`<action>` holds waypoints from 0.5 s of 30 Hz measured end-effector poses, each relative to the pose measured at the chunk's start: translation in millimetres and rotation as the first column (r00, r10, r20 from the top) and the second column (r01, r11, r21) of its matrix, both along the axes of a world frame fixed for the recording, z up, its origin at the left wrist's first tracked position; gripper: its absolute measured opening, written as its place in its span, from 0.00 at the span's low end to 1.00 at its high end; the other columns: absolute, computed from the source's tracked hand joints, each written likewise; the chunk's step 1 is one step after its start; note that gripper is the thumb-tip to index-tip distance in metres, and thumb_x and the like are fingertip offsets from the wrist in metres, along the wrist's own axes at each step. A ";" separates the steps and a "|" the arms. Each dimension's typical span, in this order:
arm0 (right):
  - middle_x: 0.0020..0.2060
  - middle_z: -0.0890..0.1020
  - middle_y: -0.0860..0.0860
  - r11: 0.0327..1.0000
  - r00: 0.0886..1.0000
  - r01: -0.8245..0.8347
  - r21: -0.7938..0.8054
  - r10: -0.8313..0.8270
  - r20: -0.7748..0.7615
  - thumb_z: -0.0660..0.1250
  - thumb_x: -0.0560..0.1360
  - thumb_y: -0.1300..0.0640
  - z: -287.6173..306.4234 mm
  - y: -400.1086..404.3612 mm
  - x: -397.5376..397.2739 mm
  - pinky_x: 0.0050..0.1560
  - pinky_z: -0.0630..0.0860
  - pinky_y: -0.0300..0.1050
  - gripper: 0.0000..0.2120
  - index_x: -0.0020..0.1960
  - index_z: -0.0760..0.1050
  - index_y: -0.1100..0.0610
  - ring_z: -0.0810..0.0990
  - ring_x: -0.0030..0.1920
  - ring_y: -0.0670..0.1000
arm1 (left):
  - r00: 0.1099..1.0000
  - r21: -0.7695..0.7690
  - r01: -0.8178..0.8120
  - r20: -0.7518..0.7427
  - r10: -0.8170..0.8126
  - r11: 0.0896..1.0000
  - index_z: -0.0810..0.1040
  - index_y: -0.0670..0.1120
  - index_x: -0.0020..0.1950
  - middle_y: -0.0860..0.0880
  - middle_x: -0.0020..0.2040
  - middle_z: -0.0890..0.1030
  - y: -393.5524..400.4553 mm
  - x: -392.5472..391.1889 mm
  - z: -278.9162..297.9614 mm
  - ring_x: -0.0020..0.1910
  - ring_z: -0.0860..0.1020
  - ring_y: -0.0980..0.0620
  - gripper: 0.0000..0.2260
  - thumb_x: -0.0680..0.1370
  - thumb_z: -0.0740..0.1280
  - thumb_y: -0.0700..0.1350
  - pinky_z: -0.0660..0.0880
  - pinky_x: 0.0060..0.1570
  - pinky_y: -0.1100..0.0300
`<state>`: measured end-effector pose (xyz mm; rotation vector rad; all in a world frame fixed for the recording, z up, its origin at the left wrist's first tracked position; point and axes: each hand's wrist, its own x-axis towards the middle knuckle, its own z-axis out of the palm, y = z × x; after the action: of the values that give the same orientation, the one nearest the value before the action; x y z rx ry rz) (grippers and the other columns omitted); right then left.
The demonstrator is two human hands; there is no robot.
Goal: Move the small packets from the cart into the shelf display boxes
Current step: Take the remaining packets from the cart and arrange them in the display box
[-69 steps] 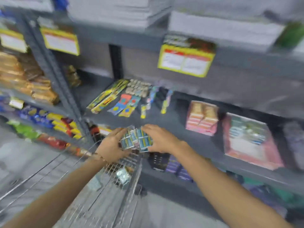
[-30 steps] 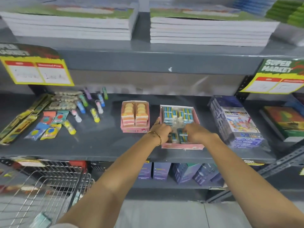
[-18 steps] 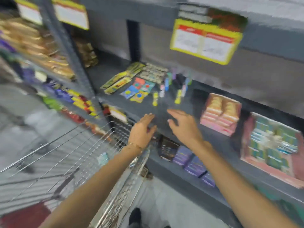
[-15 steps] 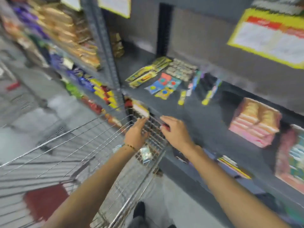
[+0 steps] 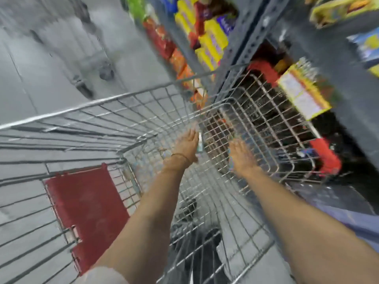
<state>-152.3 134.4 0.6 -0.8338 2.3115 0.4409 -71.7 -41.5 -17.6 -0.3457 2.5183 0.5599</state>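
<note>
Both hands reached down inside the silver wire shopping cart point(image 5: 143, 93). Left hand point(image 5: 185, 146) fingers straight beside a small packet point(image 5: 200, 143). Right hand point(image 5: 242, 155) blurred, finger state unclear.

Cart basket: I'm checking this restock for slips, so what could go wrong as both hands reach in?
The left hand and right hand reach deep into the wire cart; fingers might snag on the mesh. The view is blurred, so a small packet beside the left hand may be missed or fumbled.

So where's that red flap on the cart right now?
The red flap sits at lower left of the head view, on the cart, left of the left hand reaching into the basket.
</note>
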 end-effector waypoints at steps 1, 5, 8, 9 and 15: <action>0.76 0.49 0.64 0.999 1.000 -0.012 0.032 0.012 -0.010 0.60 0.80 0.59 -12.5 1.7 0.2 0.78 0.46 0.53 0.32 0.75 0.45 0.67 0.46 0.77 0.61 | 1.000 0.009 -0.009 0.020 0.009 1.000 0.42 0.37 0.73 0.38 0.76 0.45 -1.1 -0.2 -11.8 0.75 0.47 0.41 0.48 0.68 0.74 0.47 0.51 0.74 0.46; 0.76 0.48 0.66 0.993 0.999 -0.026 0.113 0.030 -0.028 0.58 0.79 0.62 -42.8 9.4 -2.0 0.77 0.48 0.56 0.32 0.74 0.43 0.69 0.48 0.76 0.63 | 0.999 0.009 -0.004 0.052 0.003 1.000 0.40 0.37 0.72 0.38 0.76 0.44 -6.8 -8.5 -42.4 0.75 0.45 0.40 0.47 0.70 0.73 0.46 0.50 0.75 0.47; 0.75 0.50 0.67 0.992 0.995 -0.051 0.112 0.060 -0.081 0.56 0.78 0.66 -57.5 9.3 -1.1 0.76 0.52 0.56 0.31 0.74 0.42 0.69 0.50 0.76 0.64 | 0.999 0.046 -0.046 0.019 0.045 0.998 0.40 0.39 0.73 0.39 0.76 0.44 -4.1 -15.2 -59.2 0.75 0.45 0.42 0.47 0.69 0.73 0.42 0.49 0.75 0.50; 0.75 0.51 0.67 0.993 0.994 -0.044 0.106 0.053 -0.091 0.56 0.78 0.68 -59.8 7.5 -0.2 0.76 0.54 0.56 0.31 0.74 0.43 0.69 0.50 0.76 0.64 | 0.998 0.045 -0.061 -0.004 0.061 0.997 0.40 0.40 0.73 0.39 0.76 0.45 -1.8 -16.5 -63.8 0.75 0.45 0.42 0.47 0.69 0.73 0.41 0.49 0.75 0.51; 0.68 0.67 0.65 1.000 0.995 -0.004 -0.017 0.003 -0.095 0.71 0.72 0.58 -48.3 0.5 -9.2 0.71 0.66 0.52 0.35 0.72 0.58 0.66 0.67 0.67 0.61 | 0.981 0.019 -0.098 -0.165 0.100 0.995 0.55 0.43 0.72 0.39 0.70 0.65 2.3 -16.1 -66.7 0.68 0.65 0.42 0.38 0.68 0.72 0.37 0.64 0.70 0.49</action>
<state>-161.5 135.0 -47.7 -0.8420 2.4042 0.4724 -87.8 -39.2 -84.2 -0.4391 2.6677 0.6663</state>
